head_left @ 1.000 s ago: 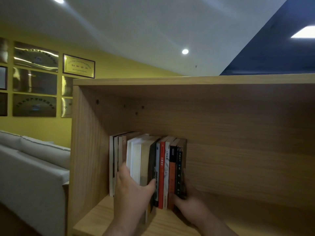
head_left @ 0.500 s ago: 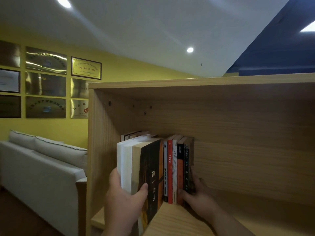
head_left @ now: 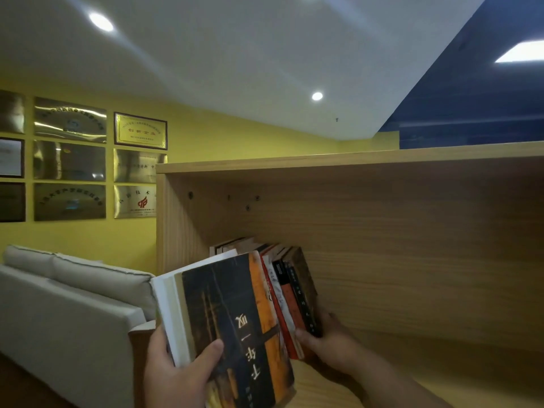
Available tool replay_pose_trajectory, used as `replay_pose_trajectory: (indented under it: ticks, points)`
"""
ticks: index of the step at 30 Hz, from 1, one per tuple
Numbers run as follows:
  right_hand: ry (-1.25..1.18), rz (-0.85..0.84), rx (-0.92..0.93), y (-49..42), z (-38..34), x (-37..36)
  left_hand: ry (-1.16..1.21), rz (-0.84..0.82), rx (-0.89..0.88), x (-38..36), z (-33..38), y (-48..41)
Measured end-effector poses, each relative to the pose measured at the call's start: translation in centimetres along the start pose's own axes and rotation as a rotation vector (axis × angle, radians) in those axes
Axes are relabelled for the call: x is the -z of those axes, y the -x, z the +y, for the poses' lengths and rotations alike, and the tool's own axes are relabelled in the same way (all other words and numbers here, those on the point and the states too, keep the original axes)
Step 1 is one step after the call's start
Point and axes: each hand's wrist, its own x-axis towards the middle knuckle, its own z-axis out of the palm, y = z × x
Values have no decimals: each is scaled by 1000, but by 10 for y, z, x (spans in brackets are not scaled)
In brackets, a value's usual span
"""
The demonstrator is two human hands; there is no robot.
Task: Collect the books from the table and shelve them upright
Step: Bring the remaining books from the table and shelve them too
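Note:
My left hand (head_left: pixel 176 375) grips a small stack of books pulled out in front of the shelf: a dark-and-orange covered book (head_left: pixel 235 325) on top, white-edged books (head_left: pixel 166 307) behind it, tilted towards me. A row of thin books (head_left: pixel 291 290) with red, white and black spines stands inside the wooden bookshelf (head_left: pixel 382 260), leaning left. My right hand (head_left: pixel 329 343) presses against the right end of that row, propping it up. More book tops (head_left: pixel 235 244) show behind the held stack.
A white sofa (head_left: pixel 67 301) stands left of the bookshelf. Framed gold plaques (head_left: pixel 70 160) hang on the yellow wall above it. The shelf's right part (head_left: pixel 426 363) holds no books. The shelf's top board (head_left: pixel 353 159) runs across at mid height.
My left hand has drawn the dark-covered book and the white books out of the row towards me and tilted them. The remaining row now leans left against my right hand.

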Motion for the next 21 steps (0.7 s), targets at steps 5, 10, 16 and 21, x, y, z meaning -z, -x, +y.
replay_pose_trajectory:
  ticks: [5, 10, 16, 21]
  points:
    - [-423, 1, -35, 24, -3, 19, 141, -143, 29, -12, -2, -1]
    - [-461, -91, 78, 66, -21, 29, 401, -340, 182, -42, -1, 5]
    - [-609, -23, -1, 94, -29, 51, 387, -536, 275, -80, 19, 16]
    - [-1075, 117, -14, 110, -20, 49, 457, -628, 411, -87, 36, 20]
